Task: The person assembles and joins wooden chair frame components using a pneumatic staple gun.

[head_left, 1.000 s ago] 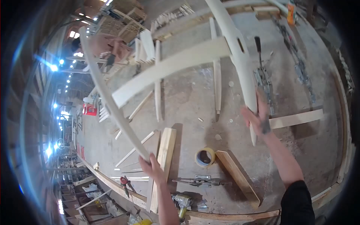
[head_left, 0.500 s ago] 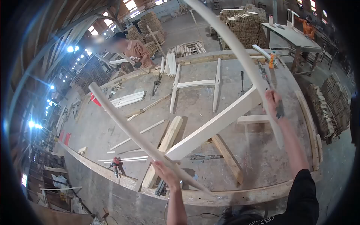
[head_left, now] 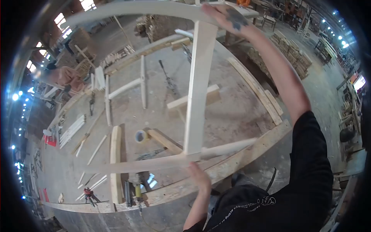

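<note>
A large H-shaped wooden frame (head_left: pixel 199 89) is held over the worktable, its broad crosspiece nearly upright in view. My right hand (head_left: pixel 222 17) is closed on its far curved leg (head_left: pixel 154 11), by the joint with the crosspiece. At the lower joint my left hand (head_left: pixel 200 178) holds the near leg (head_left: pixel 143 165), with its fingers partly hidden behind the wood. Motion blurs the ends of both legs. Beneath the frame lie a thick wooden block (head_left: pixel 116 166), a roll of tape (head_left: pixel 141 136) and a slanting wooden block (head_left: pixel 165 140).
On the worktable (head_left: pixel 243 112) are a smaller H-shaped frame (head_left: pixel 124 88), white strips (head_left: pixel 72 131), a red power tool (head_left: pixel 89 196) and another wooden block (head_left: pixel 193 101). Raised wooden rails (head_left: pixel 255 89) edge it. A person (head_left: pixel 65 77) is at the far left; stacked wood (head_left: pixel 282 54) stands beyond.
The wooden frame has turned counterclockwise in view, its crosspiece going from slanted to nearly upright. My right hand has moved up and left, my left hand slightly right. The camera view has rotated too.
</note>
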The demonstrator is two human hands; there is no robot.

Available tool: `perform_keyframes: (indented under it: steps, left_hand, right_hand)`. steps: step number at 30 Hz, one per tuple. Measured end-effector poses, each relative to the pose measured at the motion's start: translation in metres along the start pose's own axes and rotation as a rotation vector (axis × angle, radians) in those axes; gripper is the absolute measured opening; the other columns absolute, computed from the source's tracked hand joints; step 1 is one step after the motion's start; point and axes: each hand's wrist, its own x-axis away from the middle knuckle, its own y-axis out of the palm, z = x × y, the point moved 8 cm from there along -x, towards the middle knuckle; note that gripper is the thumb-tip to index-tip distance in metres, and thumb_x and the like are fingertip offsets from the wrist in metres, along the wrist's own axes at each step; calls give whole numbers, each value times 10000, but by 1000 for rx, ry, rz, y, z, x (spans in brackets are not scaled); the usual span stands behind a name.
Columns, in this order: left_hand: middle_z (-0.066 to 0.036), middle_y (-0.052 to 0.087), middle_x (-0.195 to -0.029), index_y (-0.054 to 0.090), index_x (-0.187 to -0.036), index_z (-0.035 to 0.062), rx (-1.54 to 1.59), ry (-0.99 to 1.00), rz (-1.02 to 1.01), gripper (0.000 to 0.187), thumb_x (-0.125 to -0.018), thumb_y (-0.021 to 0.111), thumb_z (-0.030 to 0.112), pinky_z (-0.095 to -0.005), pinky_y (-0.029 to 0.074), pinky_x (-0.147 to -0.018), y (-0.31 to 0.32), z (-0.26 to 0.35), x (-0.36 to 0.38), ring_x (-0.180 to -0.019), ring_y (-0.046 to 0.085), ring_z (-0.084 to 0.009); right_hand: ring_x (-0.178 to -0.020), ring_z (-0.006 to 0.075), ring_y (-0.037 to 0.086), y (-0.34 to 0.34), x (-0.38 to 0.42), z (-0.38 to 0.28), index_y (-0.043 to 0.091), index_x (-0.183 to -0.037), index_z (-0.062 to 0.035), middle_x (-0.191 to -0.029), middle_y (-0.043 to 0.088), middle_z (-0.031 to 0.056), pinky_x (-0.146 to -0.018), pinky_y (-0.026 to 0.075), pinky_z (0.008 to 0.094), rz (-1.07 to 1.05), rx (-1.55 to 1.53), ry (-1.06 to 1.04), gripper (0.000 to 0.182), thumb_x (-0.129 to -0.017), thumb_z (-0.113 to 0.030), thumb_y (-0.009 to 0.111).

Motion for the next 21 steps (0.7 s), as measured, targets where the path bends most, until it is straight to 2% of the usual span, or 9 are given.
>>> perform_keyframes:
  steps: [3, 4, 6, 9, 12, 16, 18, 21]
  left_hand:
    - [-162, 593, -1248, 515, -1312, -22, 80, -282, -409, 491, -1126, 369, 408, -389, 491, -940, 90, -37, 70, -1062, 614, -249]
    - [-162, 609, -1202, 509, -1295, -33, 179, -386, -426, 466, -1126, 380, 382, -378, 500, -910, 118, -55, 90, -1033, 618, -235]
    - [-164, 642, -1108, 495, -1260, -55, 370, -590, -431, 420, -1127, 403, 332, -355, 518, -850, 167, -98, 134, -975, 625, -208]
    - [-150, 670, -974, 554, -1215, -32, 336, -777, -487, 480, -1137, 332, 387, -360, 549, -741, 214, -148, 179, -870, 660, -225]
    - [-151, 673, -906, 560, -1182, -51, 345, -908, -449, 522, -1136, 321, 411, -357, 541, -743, 248, -184, 206, -829, 664, -233]
    - [-177, 674, -910, 562, -1165, -66, 333, -1046, -343, 569, -1133, 308, 441, -366, 534, -773, 270, -204, 227, -847, 673, -252]
    - [-191, 681, -919, 565, -1138, -67, 258, -1094, -352, 578, -1132, 303, 448, -373, 533, -782, 272, -210, 231, -852, 677, -260]
    - [-211, 694, -919, 579, -1060, -62, 213, -1137, -344, 594, -1130, 301, 459, -384, 532, -790, 273, -218, 232, -855, 681, -271]
  right_hand:
    - [-975, 259, 695, 57, 1, 47, 717, -1200, -96, -1021, 743, 132, -910, 505, 394, -75, -37, -77, 779, -988, -755, 360]
    - [-969, 272, 698, 85, 5, 71, 728, -1169, -114, -1005, 742, 133, -902, 510, 401, -152, 32, -59, 772, -983, -764, 354]
    - [-956, 297, 703, 156, 31, 125, 751, -1108, -151, -971, 740, 135, -885, 521, 416, -311, 151, -31, 762, -973, -780, 342]
    - [-896, 325, 693, 257, 74, 213, 760, -1037, -167, -901, 721, 138, -842, 531, 433, -551, 155, -5, 753, -968, -787, 337]
    - [-839, 331, 695, 335, 121, 288, 698, -768, -127, -827, 711, 125, -822, 544, 451, -582, 45, 30, 804, -958, -806, 311]
    - [-833, 344, 692, 400, 173, 343, 703, -765, -122, -823, 711, 138, -815, 546, 456, -774, -27, 112, 830, -948, -821, 294]
    - [-841, 346, 694, 422, 185, 358, 711, -766, -124, -825, 712, 141, -814, 546, 458, -823, -54, 126, 841, -945, -827, 286]
    - [-763, 344, 658, 443, 202, 371, 639, -782, -81, -750, 661, 158, -727, 518, 442, -843, -126, 147, 790, -978, -780, 326]
